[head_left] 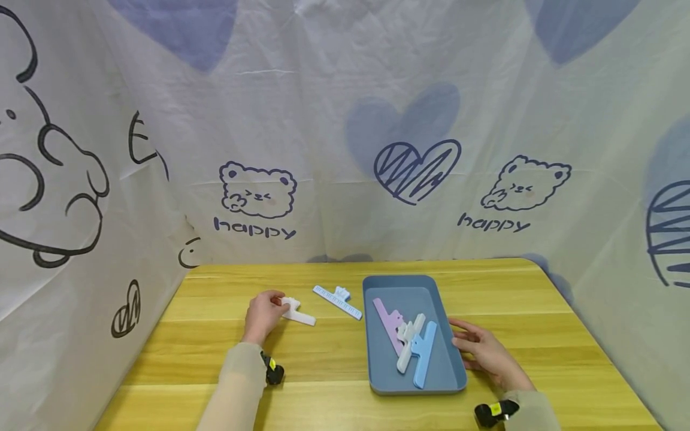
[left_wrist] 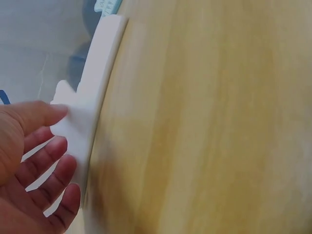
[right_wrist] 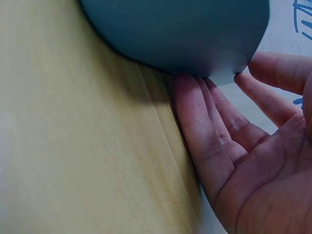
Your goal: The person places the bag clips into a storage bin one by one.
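A printed cloth (head_left: 323,149), its upper hearts (head_left: 183,24) cut off, backs the wooden table (head_left: 318,383); at left, the left hand (head_left: 263,315) pinches a white clip (head_left: 303,318), partly covering it. The right hand (head_left: 490,358), fingers loosely extended, touches the right side of the blue-grey tray (head_left: 385,365), where overlapping clips (head_left: 408,349) hide one another.

The person wears pale beige sleeves (head_left: 233,383) and black, yellow-marked wrist cameras (head_left: 276,375).

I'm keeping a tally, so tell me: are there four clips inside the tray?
No, the tray holds three: a purple clip, a white clip and a blue clip.
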### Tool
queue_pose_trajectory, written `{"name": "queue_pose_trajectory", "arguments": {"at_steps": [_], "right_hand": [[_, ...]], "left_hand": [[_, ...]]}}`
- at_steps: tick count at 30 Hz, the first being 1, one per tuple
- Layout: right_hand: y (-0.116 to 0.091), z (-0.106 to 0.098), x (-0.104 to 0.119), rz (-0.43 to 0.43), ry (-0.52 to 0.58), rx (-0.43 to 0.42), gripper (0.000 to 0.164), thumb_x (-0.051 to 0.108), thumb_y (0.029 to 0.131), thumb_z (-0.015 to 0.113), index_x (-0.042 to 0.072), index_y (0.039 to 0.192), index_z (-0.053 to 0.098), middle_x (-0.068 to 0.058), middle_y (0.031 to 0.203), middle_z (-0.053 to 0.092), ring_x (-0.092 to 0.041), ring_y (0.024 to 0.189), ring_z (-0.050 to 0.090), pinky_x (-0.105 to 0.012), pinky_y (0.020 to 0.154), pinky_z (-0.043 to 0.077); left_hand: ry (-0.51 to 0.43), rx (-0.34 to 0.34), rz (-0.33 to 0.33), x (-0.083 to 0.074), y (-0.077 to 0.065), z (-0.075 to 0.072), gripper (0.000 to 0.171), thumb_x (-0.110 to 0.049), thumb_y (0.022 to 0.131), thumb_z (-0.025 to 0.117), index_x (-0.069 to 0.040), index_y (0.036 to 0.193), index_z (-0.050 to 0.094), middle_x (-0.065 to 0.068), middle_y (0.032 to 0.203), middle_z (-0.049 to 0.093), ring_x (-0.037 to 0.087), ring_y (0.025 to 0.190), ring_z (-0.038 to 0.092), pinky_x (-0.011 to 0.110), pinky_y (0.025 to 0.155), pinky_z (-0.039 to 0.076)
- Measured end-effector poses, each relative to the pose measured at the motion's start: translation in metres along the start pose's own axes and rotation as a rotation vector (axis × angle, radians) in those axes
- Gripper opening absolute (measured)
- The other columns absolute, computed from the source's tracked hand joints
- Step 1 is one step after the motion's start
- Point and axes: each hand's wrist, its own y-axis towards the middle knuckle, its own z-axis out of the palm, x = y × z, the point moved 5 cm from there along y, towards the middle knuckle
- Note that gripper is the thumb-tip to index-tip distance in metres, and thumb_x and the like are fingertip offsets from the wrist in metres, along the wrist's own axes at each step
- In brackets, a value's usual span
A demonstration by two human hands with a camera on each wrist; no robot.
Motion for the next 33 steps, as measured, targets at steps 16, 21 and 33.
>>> {"name": "queue_pose_trajectory", "arguments": {"at_steps": [16, 21, 33], "right_hand": [[0.0, 0.0, 0.001, -0.008, -0.018, 0.022, 0.056, 0.012, 0.099, 0.058, 0.005, 0.15, 0.037, -0.029, 0.138, 0.047, -0.029, 0.107, 0.061, -0.045, 0.077, 0.056], [0.001, 0.0, 0.001, -0.011, -0.026, 0.02, 0.056, 0.013, 0.1, 0.058, 0.005, 0.151, 0.037, -0.029, 0.138, 0.047, -0.029, 0.107, 0.061, -0.044, 0.077, 0.056], [0.0, 0.0, 0.001, -0.006, -0.035, 0.005, 0.055, 0.013, 0.099, 0.059, 0.006, 0.15, 0.039, -0.028, 0.138, 0.048, -0.028, 0.106, 0.062, -0.044, 0.076, 0.056]], "left_hand": [[0.02, 0.011, 0.05, -0.012, -0.002, -0.007, 0.007, -0.013, 0.086, 0.075, -0.007, 0.089, 0.076, 0.009, 0.096, 0.069, 0.026, 0.089, 0.058, 0.043, 0.081, 0.047], [-0.024, 0.041, 0.067, -0.011, -0.002, -0.006, 0.005, -0.009, 0.087, 0.074, -0.005, 0.088, 0.075, 0.01, 0.095, 0.069, 0.024, 0.085, 0.064, 0.042, 0.075, 0.053], [-0.082, 0.136, 0.077, -0.01, -0.008, -0.006, 0.004, -0.009, 0.085, 0.076, -0.007, 0.089, 0.076, 0.008, 0.099, 0.07, 0.02, 0.084, 0.062, 0.038, 0.075, 0.052]]}}
